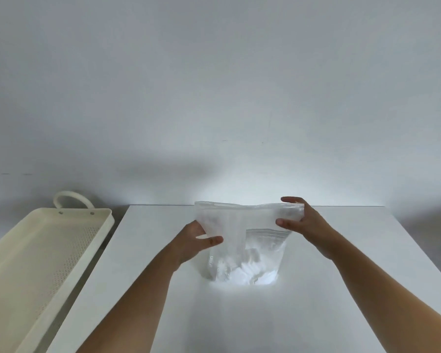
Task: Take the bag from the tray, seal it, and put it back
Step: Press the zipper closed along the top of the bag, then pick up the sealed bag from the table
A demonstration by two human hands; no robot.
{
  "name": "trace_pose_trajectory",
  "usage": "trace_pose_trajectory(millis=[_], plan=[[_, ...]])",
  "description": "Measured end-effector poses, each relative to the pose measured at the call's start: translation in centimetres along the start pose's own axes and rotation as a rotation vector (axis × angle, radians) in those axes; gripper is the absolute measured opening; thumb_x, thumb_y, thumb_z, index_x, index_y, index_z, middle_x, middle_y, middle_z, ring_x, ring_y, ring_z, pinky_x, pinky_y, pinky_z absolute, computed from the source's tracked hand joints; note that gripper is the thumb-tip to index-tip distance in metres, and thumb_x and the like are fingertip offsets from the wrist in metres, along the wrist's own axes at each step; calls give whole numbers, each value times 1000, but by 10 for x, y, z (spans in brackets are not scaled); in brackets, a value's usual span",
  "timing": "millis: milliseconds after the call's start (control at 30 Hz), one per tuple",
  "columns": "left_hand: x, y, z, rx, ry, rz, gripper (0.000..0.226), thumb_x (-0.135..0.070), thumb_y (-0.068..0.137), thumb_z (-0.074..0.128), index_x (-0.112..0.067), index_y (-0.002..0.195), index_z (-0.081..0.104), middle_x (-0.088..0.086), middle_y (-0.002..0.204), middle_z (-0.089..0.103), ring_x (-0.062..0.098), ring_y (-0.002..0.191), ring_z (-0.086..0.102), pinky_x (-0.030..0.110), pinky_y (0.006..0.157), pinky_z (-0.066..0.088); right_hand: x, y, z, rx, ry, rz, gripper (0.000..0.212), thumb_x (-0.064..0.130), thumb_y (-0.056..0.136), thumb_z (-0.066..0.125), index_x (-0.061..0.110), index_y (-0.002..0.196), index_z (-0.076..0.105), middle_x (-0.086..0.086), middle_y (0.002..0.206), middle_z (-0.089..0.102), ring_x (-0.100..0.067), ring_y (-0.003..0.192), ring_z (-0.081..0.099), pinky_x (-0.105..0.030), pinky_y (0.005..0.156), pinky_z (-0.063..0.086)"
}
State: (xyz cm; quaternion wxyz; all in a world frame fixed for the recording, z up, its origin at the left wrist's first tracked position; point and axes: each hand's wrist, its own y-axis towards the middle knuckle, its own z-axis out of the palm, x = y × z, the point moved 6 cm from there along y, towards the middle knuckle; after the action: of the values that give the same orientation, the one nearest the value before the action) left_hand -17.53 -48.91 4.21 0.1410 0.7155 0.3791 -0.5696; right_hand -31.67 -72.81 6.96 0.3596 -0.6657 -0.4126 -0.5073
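A clear zip bag (242, 240) with white contents in its bottom stands upright on the white table (239, 314), near the far edge. My left hand (194, 238) grips the bag's left side below the top, thumb in front. My right hand (301, 222) pinches the top right corner of the zip strip, thumb in front and fingers behind. The cream tray (36, 256) lies to the left of the table with nothing in it.
The tray has a perforated floor and a loop handle (71, 198) at its far end. A plain grey wall stands behind the table. The table's left edge runs close beside the tray.
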Motion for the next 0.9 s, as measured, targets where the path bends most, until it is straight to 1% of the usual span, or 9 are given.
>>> trace_pose_trajectory(millis=[133, 233, 300, 400, 533, 600, 733, 800, 900], plan=[[38, 11, 19, 97, -77, -73, 31, -24, 79, 75, -34, 106, 64, -21, 110, 69, -9, 106, 58, 14, 84, 43, -46, -7, 22, 232, -16, 131, 55, 26, 71, 80, 32, 120, 57, 13, 118, 69, -3, 111, 62, -17, 84, 49], [69, 20, 27, 71, -80, -131, 17, -22, 85, 68, -29, 101, 69, -12, 101, 72, 2, 95, 66, 17, 77, 48, -89, -9, 32, 196, -76, 204, 30, 21, 80, 74, 36, 105, 64, 26, 109, 66, 7, 107, 57, -4, 76, 46], [84, 26, 30, -25, -54, -160, 11, -25, 90, 61, -22, 90, 72, -2, 89, 68, 9, 81, 63, 19, 68, 47, -108, -7, 36, 94, -61, 221, 15, 23, 86, 67, 36, 92, 69, 25, 100, 69, 7, 103, 59, -9, 79, 45], [90, 33, 34, -163, -43, -165, 25, -30, 95, 51, -30, 77, 69, -7, 75, 64, 7, 69, 57, 13, 57, 44, -118, 0, 38, -57, -99, 219, 13, 27, 88, 64, 33, 83, 74, 16, 91, 74, 2, 91, 64, -20, 84, 44], [77, 30, 26, -327, 18, -85, 33, -26, 97, 44, -38, 76, 67, -10, 81, 69, 8, 76, 61, 7, 61, 43, -108, 9, 41, -141, -33, 219, 26, 23, 93, 55, 19, 76, 74, -4, 79, 77, -14, 69, 68, -27, 65, 52], [69, 23, 13, -436, 42, -57, 34, -25, 97, 43, -38, 74, 66, -9, 82, 70, 11, 77, 63, 7, 61, 43, -98, 13, 44, -172, 12, 212, 29, 24, 95, 51, 15, 75, 71, -11, 74, 75, -16, 56, 63, -27, 52, 52], [64, 1, -26, -607, 88, -72, 31, -27, 97, 41, -30, 82, 69, -10, 82, 68, 17, 83, 63, 25, 71, 47, -67, 25, 74, -118, 7, 155, 27, 21, 94, 51, 13, 77, 70, -12, 66, 73, -12, 43, 54, -26, 42, 47], [69, -12, -52, -654, 82, -79, 30, -28, 97, 42, -28, 84, 69, -7, 87, 68, 18, 87, 62, 26, 74, 45, -50, 31, 98, -68, 13, 136, 26, 20, 95, 51, 12, 79, 70, -12, 67, 72, -14, 45, 55, -27, 42, 48], [79, -34, -104, -696, 55, -61, 30, -27, 97, 43, -33, 77, 65, -10, 88, 69, 14, 88, 62, 19, 70, 43, -22, 43, 148, 4, 20, 112, 26, 18, 95, 49, 12, 81, 70, -11, 68, 72, -14, 47, 57, -25, 41, 48]])
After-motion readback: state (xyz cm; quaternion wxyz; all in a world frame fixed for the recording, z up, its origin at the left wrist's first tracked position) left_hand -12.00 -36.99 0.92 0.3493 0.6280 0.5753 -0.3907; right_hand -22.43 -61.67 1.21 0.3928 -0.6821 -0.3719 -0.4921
